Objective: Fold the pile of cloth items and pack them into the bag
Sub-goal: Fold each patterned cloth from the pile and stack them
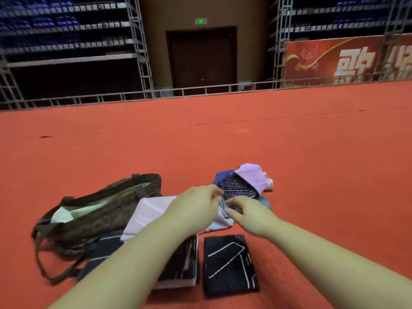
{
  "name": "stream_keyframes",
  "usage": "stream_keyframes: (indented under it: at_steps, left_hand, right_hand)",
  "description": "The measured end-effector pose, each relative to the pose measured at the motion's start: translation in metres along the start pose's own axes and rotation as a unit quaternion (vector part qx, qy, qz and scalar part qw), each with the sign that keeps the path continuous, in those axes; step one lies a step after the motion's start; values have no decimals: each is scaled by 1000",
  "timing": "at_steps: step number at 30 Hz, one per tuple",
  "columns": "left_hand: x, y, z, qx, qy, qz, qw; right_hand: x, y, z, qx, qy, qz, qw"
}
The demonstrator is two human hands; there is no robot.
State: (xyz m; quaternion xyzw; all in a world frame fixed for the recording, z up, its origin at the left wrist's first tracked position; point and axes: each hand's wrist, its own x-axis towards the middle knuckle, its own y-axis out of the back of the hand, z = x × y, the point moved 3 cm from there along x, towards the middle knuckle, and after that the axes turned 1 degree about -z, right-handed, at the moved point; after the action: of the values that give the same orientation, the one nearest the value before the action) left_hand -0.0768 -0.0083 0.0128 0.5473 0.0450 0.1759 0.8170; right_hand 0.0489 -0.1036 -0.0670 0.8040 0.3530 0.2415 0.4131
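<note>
1. Nearest the camera, a folded black cloth (229, 264) with white lines lies flat on the red floor (312, 163), just right of a second folded dark cloth (182, 264) that the left forearm partly hides.
2. Beyond these lies a pale lilac cloth (149, 215), spread over the dark one's far edge and touching the bag.
3. At its far right end sits the pile (243, 184): a dark patterned cloth (238, 186) on top, a lilac piece (252, 175) behind it, with blue and white bits showing at the edges.
4. Left hand (196, 208): fingers curled at the near edge of the patterned cloth; the blur hides whether this grip actually grasps the fabric, so I cannot tell.
5. Right hand (249, 215): thumb and fingers pinch the near edge of the patterned cloth, so this grip is grasping it.
6. To the left, the brown bag (95, 219) lies on its side on the floor, mouth open, light lining showing, straps trailing toward the camera.
7. Farther off stand a metal rail (200, 90), a dark door (200, 56) and a red banner (345, 59).
</note>
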Motion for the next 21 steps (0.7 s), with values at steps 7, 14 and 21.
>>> stream_keyframes:
  at_steps: [7, 14, 21]
  left_hand:
    - [60, 40, -54, -59, 61, -17, 996]
    - [125, 17, -124, -42, 118, -125, 984]
    - [169, -20, -147, 125, 106, -221, 961]
  right_hand:
    - [50, 12, -21, -55, 44, -4, 998]
    - [105, -17, -8, -47, 30, -31, 998]
    - [151, -49, 6, -3, -13, -58, 998]
